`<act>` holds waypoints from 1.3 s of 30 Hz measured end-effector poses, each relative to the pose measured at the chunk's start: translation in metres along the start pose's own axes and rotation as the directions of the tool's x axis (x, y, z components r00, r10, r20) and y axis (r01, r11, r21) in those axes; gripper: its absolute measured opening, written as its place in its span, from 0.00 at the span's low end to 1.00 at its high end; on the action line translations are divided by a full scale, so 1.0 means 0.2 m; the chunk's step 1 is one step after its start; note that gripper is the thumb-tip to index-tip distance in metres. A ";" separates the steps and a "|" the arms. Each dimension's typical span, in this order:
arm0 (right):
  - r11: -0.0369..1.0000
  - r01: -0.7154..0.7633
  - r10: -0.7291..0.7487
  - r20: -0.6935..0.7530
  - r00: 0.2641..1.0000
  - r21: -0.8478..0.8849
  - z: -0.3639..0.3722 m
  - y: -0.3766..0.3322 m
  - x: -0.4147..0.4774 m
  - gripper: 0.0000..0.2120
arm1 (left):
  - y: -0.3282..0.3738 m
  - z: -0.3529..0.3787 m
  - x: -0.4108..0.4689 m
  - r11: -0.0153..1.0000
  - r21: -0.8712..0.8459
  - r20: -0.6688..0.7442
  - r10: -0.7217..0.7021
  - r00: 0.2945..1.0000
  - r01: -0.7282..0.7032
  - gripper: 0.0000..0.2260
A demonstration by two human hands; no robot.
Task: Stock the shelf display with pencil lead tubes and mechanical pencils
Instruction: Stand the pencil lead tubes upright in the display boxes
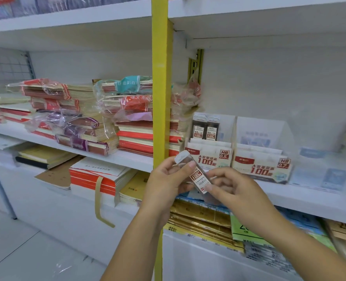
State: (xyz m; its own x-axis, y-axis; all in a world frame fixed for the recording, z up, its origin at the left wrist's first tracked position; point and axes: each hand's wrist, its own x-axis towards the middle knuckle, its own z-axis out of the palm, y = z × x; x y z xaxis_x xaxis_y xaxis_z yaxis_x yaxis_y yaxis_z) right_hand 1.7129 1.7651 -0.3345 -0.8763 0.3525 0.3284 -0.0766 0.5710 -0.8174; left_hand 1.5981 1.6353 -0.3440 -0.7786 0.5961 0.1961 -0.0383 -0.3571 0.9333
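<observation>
A clear pencil lead tube (196, 175) with a white cap and a red-and-white label is held tilted in front of the shelf edge. My left hand (168, 179) grips its capped upper end between thumb and fingers. My right hand (231, 185) pinches its lower end. Just behind stands a white cardboard display box marked HB 0.5 (210, 157), with two lead tubes (205, 128) upright in its back row. Beside it on the right is a second display box marked HB 0.7 (263, 165), in which I see no tubes.
A yellow upright post (161, 94) divides the shelving just left of my hands. Stacks of wrapped notebooks (99, 116) fill the left shelf. Gold and green packets (208, 218) lie on the shelf below. The white shelf board (318, 201) runs on to the right of the boxes.
</observation>
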 end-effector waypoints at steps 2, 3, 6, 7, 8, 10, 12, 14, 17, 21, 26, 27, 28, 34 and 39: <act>0.993 -0.067 0.073 -0.051 0.996 0.099 0.00 0.02 -0.02 0.09 | 0.00 0.02 -0.02 1.000 -0.003 0.029 -0.020 0.999 0.020 0.06; 0.986 -0.093 0.103 -0.064 0.993 0.137 0.00 0.02 -0.02 0.08 | 0.00 0.03 -0.02 1.000 -0.007 0.044 -0.024 0.999 0.025 0.07; 0.985 -0.121 0.131 -0.074 0.989 0.120 -0.02 0.02 -0.02 0.07 | 0.01 0.04 -0.02 1.000 -0.011 0.056 -0.006 0.998 0.007 0.09; 0.988 -0.122 0.129 -0.069 0.989 0.098 -0.02 0.02 -0.02 0.07 | 0.01 0.04 -0.02 1.000 0.001 0.048 0.005 0.999 -0.005 0.09; 0.990 -0.116 0.121 -0.060 0.991 0.085 -0.03 0.01 -0.02 0.09 | 0.01 0.05 -0.01 1.000 0.020 0.041 0.019 0.999 -0.020 0.09; 0.997 -0.064 0.066 -0.046 0.997 0.044 -0.04 -0.01 0.00 0.17 | 0.02 0.06 0.00 0.996 0.075 0.034 0.053 0.998 -0.055 0.09; 0.999 0.022 -0.023 -0.024 0.999 -0.027 -0.06 -0.05 0.03 0.31 | 0.03 0.08 0.01 0.988 0.121 0.051 0.093 0.994 -0.098 0.08; 0.989 0.108 -0.106 0.025 0.994 -0.100 -0.10 -0.09 0.07 0.41 | 0.03 0.11 0.02 0.975 0.162 0.046 0.147 0.988 -0.152 0.08; 0.960 0.222 -0.235 -0.058 0.970 -0.169 -0.21 -0.18 0.15 0.38 | 0.03 0.11 0.06 0.880 0.359 -0.029 0.344 0.938 -0.311 0.07; 0.936 0.280 -0.338 -0.316 0.886 -0.215 -0.41 -0.28 0.32 0.27 | -0.02 0.10 0.13 0.502 0.747 0.117 0.546 0.830 -0.436 0.18; 0.781 0.157 -0.369 -0.243 0.897 -0.605 -0.47 -0.26 0.50 0.19 | -0.13 0.10 0.17 0.262 0.856 0.268 0.510 0.817 -0.444 0.27; 0.757 0.141 -0.356 -0.221 0.908 -0.638 -0.46 -0.24 0.52 0.18 | -0.14 0.09 0.17 0.254 0.858 0.267 0.523 0.809 -0.447 0.27; 0.745 0.123 -0.335 -0.207 0.919 -0.656 -0.45 -0.22 0.54 0.17 | -0.14 0.09 0.18 0.253 0.857 0.264 0.533 0.804 -0.449 0.27; 0.813 0.044 -0.192 -0.195 0.962 -0.581 -0.45 -0.14 0.63 0.12 | -0.15 0.08 0.18 0.259 0.850 0.272 0.529 0.804 -0.458 0.27; 0.609 -0.022 -0.245 -0.214 0.946 -0.793 -0.44 -0.12 0.70 0.03 | -0.15 0.07 0.18 0.261 0.846 0.280 0.524 0.804 -0.465 0.27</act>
State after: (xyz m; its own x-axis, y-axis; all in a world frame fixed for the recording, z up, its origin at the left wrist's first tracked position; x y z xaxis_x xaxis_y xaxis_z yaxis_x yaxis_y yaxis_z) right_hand 1.6346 1.8662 -0.2278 -0.7081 0.3523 0.6119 0.3495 0.9279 -0.1297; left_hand 1.5806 1.6772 -0.3599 -0.4706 0.4936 0.7314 0.8819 0.2382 0.4067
